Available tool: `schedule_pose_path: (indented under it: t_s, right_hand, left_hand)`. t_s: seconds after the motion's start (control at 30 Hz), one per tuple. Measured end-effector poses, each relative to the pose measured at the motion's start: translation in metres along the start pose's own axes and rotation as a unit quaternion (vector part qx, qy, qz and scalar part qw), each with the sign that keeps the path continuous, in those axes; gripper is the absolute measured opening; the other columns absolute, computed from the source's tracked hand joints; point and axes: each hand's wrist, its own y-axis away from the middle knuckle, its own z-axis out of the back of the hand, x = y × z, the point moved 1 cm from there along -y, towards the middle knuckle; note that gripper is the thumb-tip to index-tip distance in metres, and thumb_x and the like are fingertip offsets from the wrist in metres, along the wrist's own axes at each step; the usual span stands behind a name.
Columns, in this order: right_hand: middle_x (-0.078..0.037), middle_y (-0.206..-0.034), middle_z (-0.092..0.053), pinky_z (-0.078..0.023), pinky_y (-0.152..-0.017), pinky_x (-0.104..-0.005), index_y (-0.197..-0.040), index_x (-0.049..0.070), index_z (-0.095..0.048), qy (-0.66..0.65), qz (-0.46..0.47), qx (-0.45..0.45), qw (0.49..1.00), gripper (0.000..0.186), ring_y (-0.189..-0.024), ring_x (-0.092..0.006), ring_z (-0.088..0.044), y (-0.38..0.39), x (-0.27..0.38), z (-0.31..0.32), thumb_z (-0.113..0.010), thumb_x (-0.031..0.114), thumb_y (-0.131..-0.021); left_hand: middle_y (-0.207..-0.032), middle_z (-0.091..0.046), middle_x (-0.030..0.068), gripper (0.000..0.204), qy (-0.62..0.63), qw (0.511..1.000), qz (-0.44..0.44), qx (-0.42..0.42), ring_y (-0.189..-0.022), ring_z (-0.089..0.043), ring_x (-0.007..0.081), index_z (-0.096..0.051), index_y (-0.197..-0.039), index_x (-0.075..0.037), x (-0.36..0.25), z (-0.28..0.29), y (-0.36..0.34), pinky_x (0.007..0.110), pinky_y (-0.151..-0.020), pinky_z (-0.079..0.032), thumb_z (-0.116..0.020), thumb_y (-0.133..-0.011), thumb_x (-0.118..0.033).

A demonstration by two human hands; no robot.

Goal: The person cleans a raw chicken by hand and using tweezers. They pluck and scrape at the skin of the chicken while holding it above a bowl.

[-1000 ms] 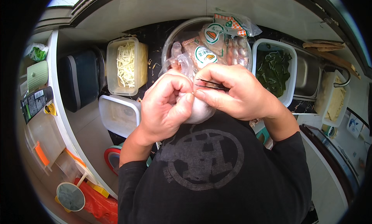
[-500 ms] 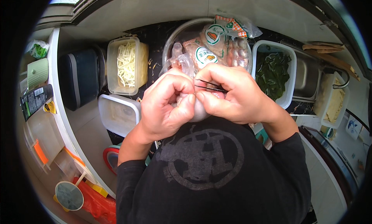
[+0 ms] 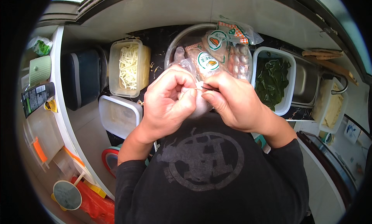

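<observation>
My left hand is closed, pinching a pale, rounded item at its top; what it is exactly I cannot make out. My right hand grips a thin dark tool, like tweezers, with its tip at that pinched spot beside my left fingertips. Both hands hide much of the item. Just beyond them a steel bowl holds several clear bags of pale pinkish food with green and orange labels.
Left of the bowl are a tub of pale shreds, an uncovered white container and a dark box. On the right are a tub of dark green leaves, a steel sink and a container of yellowish sheets. Shelving lines the left.
My right fingers have closed further over the dark tool, which shows less between them and now meets the pinched spot. My left hand stays in its pinch; the view has shifted slightly.
</observation>
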Motion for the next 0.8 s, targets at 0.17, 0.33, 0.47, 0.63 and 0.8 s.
schedule_pose_path:
  t_s: [0.17,0.33,0.47,0.63,0.8]
  right_hand:
    - [-0.014,-0.072,-0.052,-0.047,-0.052,-0.0383,-0.081,0.001,-0.054,0.099,0.042,0.016,0.994,0.013,-0.061,-0.0299,-0.058,0.0000,0.0037,0.0017,-0.067,0.004,-0.082]
    - [-0.013,-0.070,-0.052,-0.046,-0.050,-0.0385,-0.082,0.001,-0.055,0.118,0.041,0.029,0.992,0.012,-0.059,-0.0296,-0.056,-0.0014,0.0060,0.0005,-0.067,0.003,-0.083]
    - [-0.013,-0.070,-0.051,-0.044,-0.051,-0.0390,-0.085,-0.001,-0.058,0.120,0.025,0.040,0.992,0.009,-0.058,-0.0303,-0.054,-0.0023,0.0087,0.0008,-0.067,0.000,-0.084]
    - [-0.013,-0.070,-0.051,-0.044,-0.051,-0.0388,-0.085,-0.001,-0.058,0.116,0.030,0.033,0.992,0.008,-0.058,-0.0301,-0.054,-0.0028,0.0089,-0.0004,-0.066,0.000,-0.084]
    - [-0.012,-0.069,-0.051,-0.044,-0.051,-0.0387,-0.085,-0.001,-0.058,0.111,0.040,0.017,0.993,0.008,-0.058,-0.0300,-0.054,-0.0033,0.0087,-0.0027,-0.066,-0.001,-0.084]
  left_hand:
    - [-0.092,-0.054,0.0069,0.006,-0.028,0.999,-0.027,-0.018,-0.080,-0.053,0.0098,-0.055,-0.090,0.004,0.0031,0.0008,-0.0011,0.023,-0.072,-0.046,-0.059,-0.086,0.007]
    - [-0.091,-0.054,0.0071,0.007,-0.064,0.997,-0.033,-0.022,-0.079,-0.051,0.0099,-0.055,-0.089,0.003,-0.0001,0.0001,-0.0009,0.023,-0.068,-0.044,-0.060,-0.085,0.006]
    - [-0.091,-0.053,0.0068,0.008,-0.089,0.995,-0.041,-0.019,-0.077,-0.050,0.0099,-0.056,-0.088,0.002,0.0006,0.0020,-0.0006,0.022,-0.065,-0.044,-0.062,-0.084,0.005]
    - [-0.091,-0.054,0.0064,0.009,-0.083,0.995,-0.040,-0.025,-0.076,-0.050,0.0097,-0.056,-0.089,0.002,0.0000,0.0011,0.0003,0.022,-0.064,-0.043,-0.063,-0.083,0.005]
    - [-0.091,-0.054,0.0062,0.009,-0.084,0.995,-0.036,-0.028,-0.075,-0.050,0.0092,-0.057,-0.089,0.001,-0.0016,0.0005,0.0016,0.022,-0.063,-0.043,-0.063,-0.083,0.004]
